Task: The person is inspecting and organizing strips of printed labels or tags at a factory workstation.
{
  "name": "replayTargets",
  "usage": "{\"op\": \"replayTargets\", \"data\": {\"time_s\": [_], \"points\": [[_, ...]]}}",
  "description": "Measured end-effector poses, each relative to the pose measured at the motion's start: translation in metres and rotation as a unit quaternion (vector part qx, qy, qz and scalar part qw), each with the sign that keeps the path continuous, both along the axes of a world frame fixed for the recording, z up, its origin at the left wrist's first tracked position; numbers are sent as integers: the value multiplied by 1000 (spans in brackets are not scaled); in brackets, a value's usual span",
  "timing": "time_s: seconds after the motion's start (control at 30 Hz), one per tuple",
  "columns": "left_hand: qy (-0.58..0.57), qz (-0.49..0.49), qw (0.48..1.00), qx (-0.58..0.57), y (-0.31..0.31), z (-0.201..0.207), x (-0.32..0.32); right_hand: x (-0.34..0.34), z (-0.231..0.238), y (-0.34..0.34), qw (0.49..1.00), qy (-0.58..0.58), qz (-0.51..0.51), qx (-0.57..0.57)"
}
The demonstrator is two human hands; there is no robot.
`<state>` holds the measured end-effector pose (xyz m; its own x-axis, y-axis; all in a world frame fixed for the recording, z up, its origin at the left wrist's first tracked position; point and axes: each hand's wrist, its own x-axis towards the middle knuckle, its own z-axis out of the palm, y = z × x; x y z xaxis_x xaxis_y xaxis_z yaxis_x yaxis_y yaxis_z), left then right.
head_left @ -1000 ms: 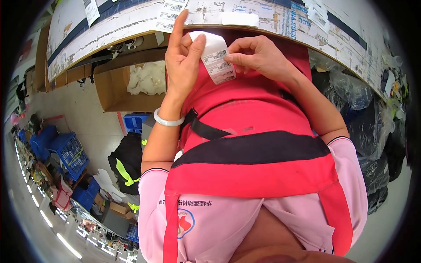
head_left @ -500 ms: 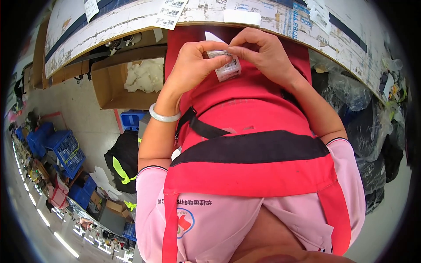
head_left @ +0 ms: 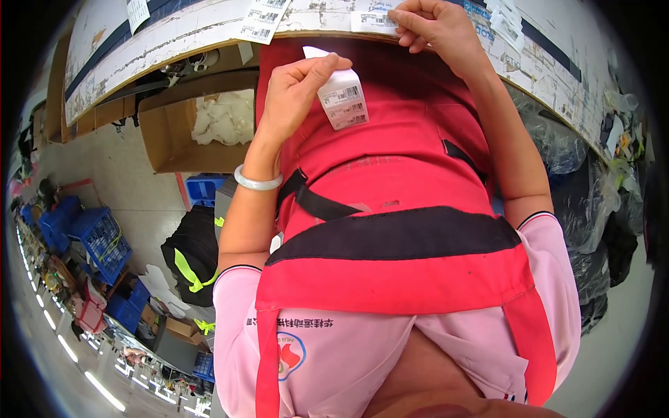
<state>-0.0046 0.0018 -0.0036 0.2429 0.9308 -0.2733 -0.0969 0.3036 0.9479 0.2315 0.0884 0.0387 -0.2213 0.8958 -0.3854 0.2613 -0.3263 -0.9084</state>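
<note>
My left hand (head_left: pixel 296 87) pinches a strip of barcode labels (head_left: pixel 345 104) between thumb and fingers. The white strip hangs down in front of my red apron (head_left: pixel 390 188), printed side showing. At the table's near edge, my right hand (head_left: pixel 435 31) has thumb and forefinger closed on the right end of a small white barcode label (head_left: pixel 374 22). That label lies over the tabletop; whether it is stuck to anything beneath, I cannot tell. To its left a wider sheet of barcode labels (head_left: pixel 263 19) overhangs the edge.
The worn white table (head_left: pixel 188 31) spans the top. More white labels (head_left: pixel 507 28) lie at its right. Below on the left stands an open cardboard box (head_left: pixel 164 139) with crumpled white material (head_left: pixel 223 120). Clear plastic bags (head_left: pixel 557 146) hang at the right; blue crates (head_left: pixel 101 240) stand far left.
My right hand has moved up from the label strip to the table edge, where a printed label now shows over the blank white piece. My left hand has shifted slightly left, keeping the strip.
</note>
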Motion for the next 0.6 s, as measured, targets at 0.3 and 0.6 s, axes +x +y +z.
{"op": "replayTargets", "data": {"time_s": [0.3,0.6], "points": [[-4,14,1000,-6,-1,-4,1,-3,-6,2,1000,-10,-5,4],[-13,14,1000,-7,0,-4,3,-4,-5,1,1000,-12,2,13]]}}
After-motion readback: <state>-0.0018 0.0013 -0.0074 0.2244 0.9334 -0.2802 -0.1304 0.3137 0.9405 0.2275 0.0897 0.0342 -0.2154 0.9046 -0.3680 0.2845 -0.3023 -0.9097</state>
